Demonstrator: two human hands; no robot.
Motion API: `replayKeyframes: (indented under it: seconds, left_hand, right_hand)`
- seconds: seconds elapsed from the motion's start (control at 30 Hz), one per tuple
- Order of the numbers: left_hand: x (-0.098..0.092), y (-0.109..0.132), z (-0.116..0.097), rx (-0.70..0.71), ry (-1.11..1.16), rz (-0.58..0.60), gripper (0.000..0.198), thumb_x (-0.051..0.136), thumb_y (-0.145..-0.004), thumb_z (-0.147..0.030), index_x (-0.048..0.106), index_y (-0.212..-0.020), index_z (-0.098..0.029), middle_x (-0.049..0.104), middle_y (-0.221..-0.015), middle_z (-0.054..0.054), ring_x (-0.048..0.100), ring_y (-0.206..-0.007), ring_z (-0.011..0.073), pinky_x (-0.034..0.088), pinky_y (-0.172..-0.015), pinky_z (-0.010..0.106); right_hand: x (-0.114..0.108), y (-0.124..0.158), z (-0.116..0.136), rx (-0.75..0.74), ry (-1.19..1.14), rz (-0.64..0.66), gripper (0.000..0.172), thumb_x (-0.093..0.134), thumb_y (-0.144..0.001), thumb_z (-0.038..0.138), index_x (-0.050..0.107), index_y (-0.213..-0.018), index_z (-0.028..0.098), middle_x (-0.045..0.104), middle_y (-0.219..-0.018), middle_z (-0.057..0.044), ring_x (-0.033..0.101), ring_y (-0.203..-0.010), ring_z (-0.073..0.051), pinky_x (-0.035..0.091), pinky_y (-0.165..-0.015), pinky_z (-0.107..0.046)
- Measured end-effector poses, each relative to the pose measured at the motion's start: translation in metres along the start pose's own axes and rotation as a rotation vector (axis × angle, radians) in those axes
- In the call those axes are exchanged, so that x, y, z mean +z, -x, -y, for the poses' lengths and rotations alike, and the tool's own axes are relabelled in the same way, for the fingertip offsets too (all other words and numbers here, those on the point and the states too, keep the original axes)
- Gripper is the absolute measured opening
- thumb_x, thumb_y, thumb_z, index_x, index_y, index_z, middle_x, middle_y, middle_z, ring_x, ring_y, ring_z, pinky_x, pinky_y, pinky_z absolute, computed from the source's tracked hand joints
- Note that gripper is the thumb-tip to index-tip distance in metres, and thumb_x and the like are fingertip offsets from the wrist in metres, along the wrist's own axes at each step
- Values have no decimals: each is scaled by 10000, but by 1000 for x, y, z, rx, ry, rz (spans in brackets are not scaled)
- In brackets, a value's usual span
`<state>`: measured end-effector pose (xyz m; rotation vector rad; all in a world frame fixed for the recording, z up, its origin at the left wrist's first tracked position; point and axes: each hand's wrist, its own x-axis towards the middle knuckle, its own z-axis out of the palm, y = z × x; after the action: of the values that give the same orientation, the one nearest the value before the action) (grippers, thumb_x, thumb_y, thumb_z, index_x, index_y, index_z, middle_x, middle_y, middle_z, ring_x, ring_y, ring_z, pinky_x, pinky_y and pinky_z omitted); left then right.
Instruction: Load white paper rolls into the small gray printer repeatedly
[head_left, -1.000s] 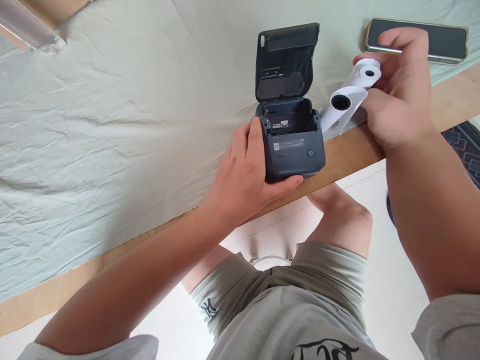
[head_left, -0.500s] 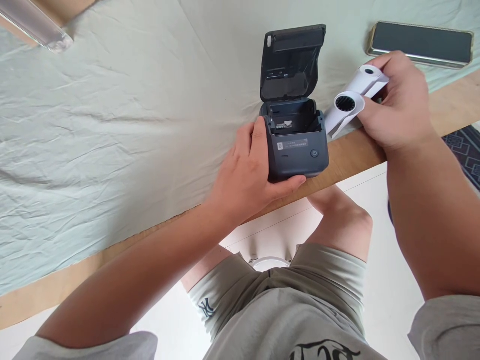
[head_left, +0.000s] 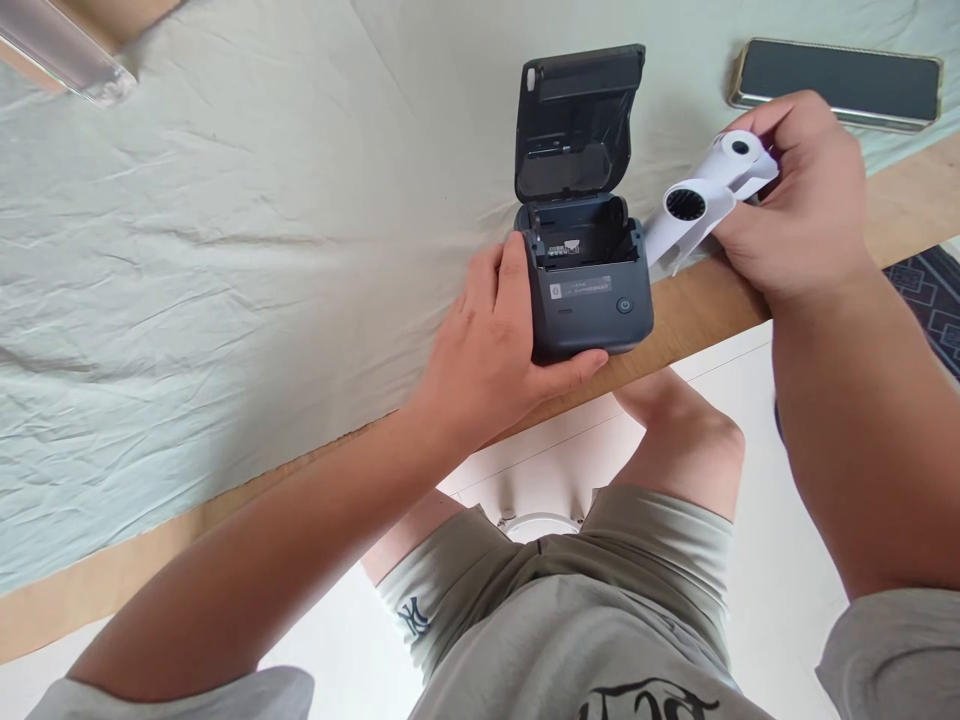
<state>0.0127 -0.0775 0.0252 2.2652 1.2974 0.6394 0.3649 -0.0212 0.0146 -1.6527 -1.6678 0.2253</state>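
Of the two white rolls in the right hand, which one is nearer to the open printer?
The roll with the wide dark core, lower left in the right hand, beside the printer; the small-holed roll sits farther back, toward the phone.

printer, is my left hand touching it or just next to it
Touching. The head view shows the left hand gripping the printer, with the thumb pressed along its near lower edge and the fingers flat against its left side.

table [head_left: 892,205]: cloth [head_left: 225,250], printer [head_left: 589,305], phone [head_left: 836,82], perhaps clear tube [head_left: 64,50]
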Motion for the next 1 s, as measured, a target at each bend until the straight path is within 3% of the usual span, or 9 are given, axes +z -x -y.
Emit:
replayKeyframes:
  seconds: [0.2, 0.33, 0.43, 0.57, 0.67, 0.8, 1.0]
  left_hand:
    - [-2, -1, -5, -35, -19, 28, 1199, 969, -935, -712, 407, -1844, -169, 543, -1821, 284, 675, -1604, 489, 675, -1218, 568]
    - [-3, -1, -7, -29, -16, 24, 1144, 956, -943, -687, 427, -1831, -196, 561, -1818, 267, 684, -1591, 483, 675, -1215, 575]
    - [-3, -1, -7, -32, -16, 23, 1144, 956, -949, -687, 430, -1830, -181, 556, -1825, 273, 681, -1599, 480, 668, -1229, 567]
    - [-3, -1, -6, -22, -17, 24, 1159, 963, -953, -679, 416, -1839, -168, 556, -1824, 279, 665, -1618, 482, 656, -1250, 570]
    - [-2, -1, -4, -7, -14, 21, 1145, 952, -960, -697, 412, -1840, -202, 553, -1828, 258, 666, -1617, 479, 657, -1243, 566]
    - [0, -1, -4, -14, -23, 15, 1169, 951, -957, -690, 395, -1845, -171, 542, -1828, 272, 675, -1600, 473, 659, -1229, 549]
    - [0, -2, -3, -8, -30, 25, 1185, 941, -962, -711, 376, -1845, -159, 525, -1835, 287, 662, -1616, 482, 654, -1235, 551]
  right_hand:
    - [5, -5, -12, -33, -119, -50, 698, 998, -770, 449, 625, -1351, 353, 737, -1314, -58, 586, -831, -129, 443, -705, -356]
    - [6, -4, -8, -17, -132, -111, 507, 871, -826, 299, 645, -1277, 355, 787, -1188, -54, 719, -985, -202, 544, -791, -401]
    - [6, -1, 0, 10, -85, -155, 285, 793, -881, 262, 683, -1138, 316, 790, -1107, -45, 721, -953, -194, 571, -826, -422]
    - [4, 1, 2, -34, -37, -199, 72, 738, -996, 347, 724, -1027, 284, 816, -1061, -55, 740, -953, -198, 582, -870, -443]
    - [1, 0, -5, -97, -46, -203, 262, 707, -1105, 537, 736, -1028, 288, 827, -1038, -52, 755, -930, -206, 598, -894, -462]
    - [0, -3, -14, -144, -115, -203, 484, 666, -1137, 761, 734, -1045, 291, 826, -1024, -58, 737, -839, -195, 593, -833, -456]
    - [3, -4, -14, -12, 43, -114, 360, 810, -1099, 657, 773, -1121, 300, 819, -1099, -41, 696, -890, -166, 592, -861, -418]
